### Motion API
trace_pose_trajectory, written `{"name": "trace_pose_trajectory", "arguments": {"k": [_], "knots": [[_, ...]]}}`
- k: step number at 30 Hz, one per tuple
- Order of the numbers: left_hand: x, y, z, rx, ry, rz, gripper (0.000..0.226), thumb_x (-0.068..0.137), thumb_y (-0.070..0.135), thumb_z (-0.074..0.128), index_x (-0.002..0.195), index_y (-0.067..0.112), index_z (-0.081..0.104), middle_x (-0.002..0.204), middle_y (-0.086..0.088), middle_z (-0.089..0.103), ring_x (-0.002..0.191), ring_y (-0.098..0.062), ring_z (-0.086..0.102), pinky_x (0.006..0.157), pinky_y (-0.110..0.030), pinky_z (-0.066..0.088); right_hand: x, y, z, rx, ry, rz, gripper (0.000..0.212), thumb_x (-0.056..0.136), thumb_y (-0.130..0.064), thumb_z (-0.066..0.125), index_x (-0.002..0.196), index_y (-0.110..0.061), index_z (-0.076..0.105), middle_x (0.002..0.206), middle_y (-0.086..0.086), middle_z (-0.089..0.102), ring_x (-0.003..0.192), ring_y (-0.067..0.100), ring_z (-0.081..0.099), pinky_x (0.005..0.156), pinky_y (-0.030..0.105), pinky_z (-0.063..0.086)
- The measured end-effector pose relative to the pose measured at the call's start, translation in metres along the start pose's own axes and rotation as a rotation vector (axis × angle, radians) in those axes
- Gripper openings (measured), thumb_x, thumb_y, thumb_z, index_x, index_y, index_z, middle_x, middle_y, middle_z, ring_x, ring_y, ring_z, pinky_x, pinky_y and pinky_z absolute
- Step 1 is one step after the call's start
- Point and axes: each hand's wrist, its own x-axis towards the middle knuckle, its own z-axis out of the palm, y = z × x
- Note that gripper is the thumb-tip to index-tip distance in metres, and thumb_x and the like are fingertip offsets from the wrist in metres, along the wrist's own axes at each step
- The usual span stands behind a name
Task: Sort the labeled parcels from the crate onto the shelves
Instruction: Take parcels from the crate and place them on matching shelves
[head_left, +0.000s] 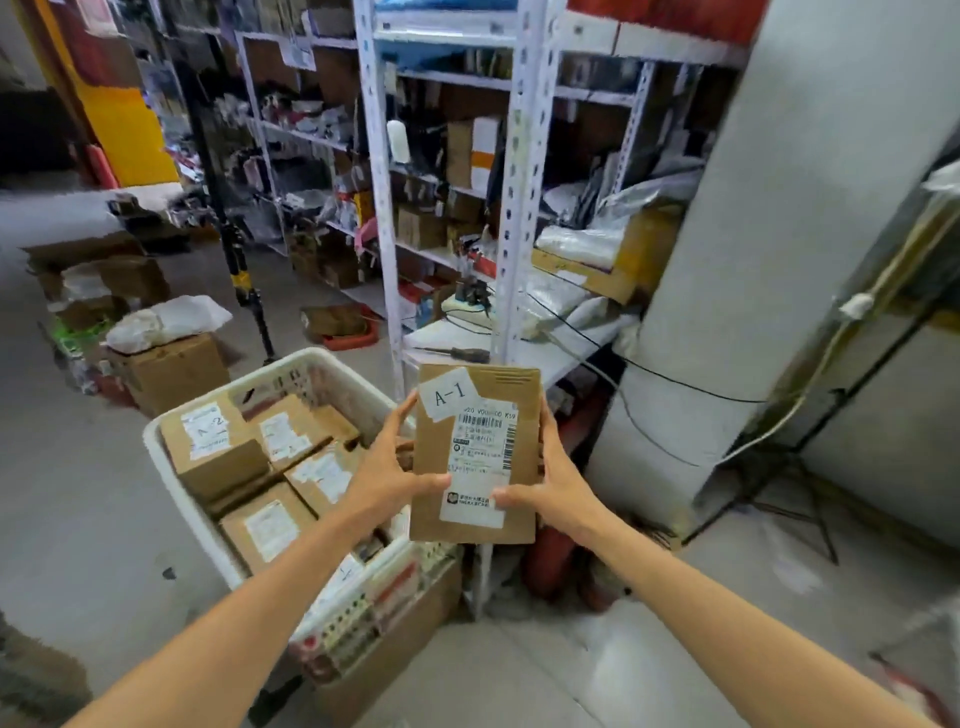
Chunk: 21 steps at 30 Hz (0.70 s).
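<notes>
I hold a flat brown cardboard parcel (475, 457) upright in front of me, its white sticker reading "A-1" above a shipping label. My left hand (389, 467) grips its left edge and my right hand (550, 478) grips its right edge, thumbs on the front face. Below and to the left stands the white plastic crate (171, 467) with several brown labeled parcels inside; one (208, 441) reads "A-2". White metal shelves (514, 171) rise straight ahead, packed with boxes and bags.
A large grey pillar (753, 260) stands at the right with black cables across it. Cardboard boxes (171, 369) and bags sit on the floor at the left. A black tripod pole (244, 280) stands behind the crate. A screwdriver (462, 353) lies on the low shelf.
</notes>
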Motion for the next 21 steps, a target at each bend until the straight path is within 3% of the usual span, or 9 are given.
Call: {"name": "trace_pose_trajectory", "arguments": {"k": [3,4,7,8,11,13,16,18,21], "knots": [[0.019,0.011,0.055,0.011,-0.128,0.020,0.103,0.064,0.012,0.088,0.131,0.060,0.027,0.105,0.030,0.052,0.090,0.014,0.058,0.063,-0.010,0.049,-0.031,0.016,-0.048,-0.064,0.117,0.012,0.131,0.066,-0.005,0.083,0.149,-0.044,-0.011,0.129,-0.042,0.042,0.121,-0.016,0.044,0.098,0.011,0.040],[0.026,0.018,0.076,-0.005,-0.188,0.035,0.101,0.064,0.011,0.088,0.130,0.060,0.028,0.108,0.027,0.053,0.095,0.009,0.058,0.065,-0.012,0.050,-0.042,0.018,-0.066,-0.075,0.178,0.031,0.131,0.066,-0.005,0.083,0.148,-0.046,-0.011,0.128,-0.043,0.041,0.120,-0.017,0.043,0.099,0.012,0.041],[0.049,0.044,0.144,-0.063,-0.367,0.084,0.099,0.066,0.002,0.084,0.130,0.055,0.030,0.108,0.014,0.058,0.093,-0.001,0.064,0.062,-0.014,0.054,-0.079,0.020,-0.119,-0.060,0.365,0.069,0.130,0.066,-0.001,0.082,0.147,-0.048,-0.009,0.137,-0.019,0.048,0.124,0.001,0.050,0.105,0.033,0.044],[0.056,0.054,0.168,-0.084,-0.426,0.105,0.099,0.065,0.001,0.084,0.132,0.051,0.030,0.107,0.011,0.061,0.091,-0.001,0.067,0.064,-0.016,0.055,-0.092,0.019,-0.137,-0.063,0.429,0.078,0.130,0.066,0.001,0.082,0.148,-0.047,-0.008,0.133,-0.019,0.052,0.120,0.002,0.054,0.102,0.032,0.047],[0.068,0.094,0.238,-0.143,-0.629,0.119,0.103,0.061,0.012,0.085,0.139,0.049,0.029,0.115,-0.003,0.063,0.101,-0.016,0.066,0.080,-0.033,0.057,-0.140,0.016,-0.187,-0.087,0.643,0.114,0.128,0.067,0.000,0.081,0.150,-0.044,-0.007,0.113,-0.033,0.060,0.106,-0.010,0.058,0.078,0.010,0.050],[0.068,0.122,0.287,-0.158,-0.799,0.176,0.102,0.063,0.015,0.085,0.139,0.051,0.028,0.117,-0.003,0.062,0.103,-0.018,0.065,0.078,-0.029,0.057,-0.178,0.008,-0.214,-0.064,0.783,0.168,0.127,0.069,-0.003,0.081,0.149,-0.045,-0.008,0.112,-0.035,0.060,0.106,-0.011,0.057,0.076,0.014,0.053],[0.051,0.163,0.359,-0.203,-1.018,0.257,0.104,0.068,0.002,0.082,0.146,0.044,0.028,0.113,0.004,0.063,0.100,-0.016,0.067,0.073,-0.028,0.058,-0.238,-0.012,-0.242,-0.118,0.999,0.248,0.123,0.071,-0.008,0.082,0.151,-0.042,-0.005,0.121,-0.033,0.055,0.111,-0.008,0.057,0.081,0.020,0.055],[0.031,0.187,0.402,-0.244,-1.141,0.279,0.102,0.070,-0.003,0.079,0.145,0.046,0.029,0.110,-0.003,0.063,0.097,-0.021,0.069,0.071,-0.033,0.059,-0.277,-0.027,-0.253,-0.163,1.132,0.286,0.122,0.070,-0.008,0.082,0.151,-0.040,-0.005,0.131,-0.022,0.052,0.116,-0.004,0.055,0.083,0.023,0.055],[-0.009,0.220,0.455,-0.281,-1.349,0.325,0.100,0.073,-0.002,0.077,0.144,0.048,0.028,0.113,-0.012,0.062,0.100,-0.027,0.067,0.071,-0.035,0.060,-0.338,-0.050,-0.258,-0.221,1.325,0.367,0.125,0.063,-0.018,0.083,0.148,-0.046,-0.004,0.127,-0.020,0.052,0.113,0.003,0.057,0.087,0.030,0.055]]}}
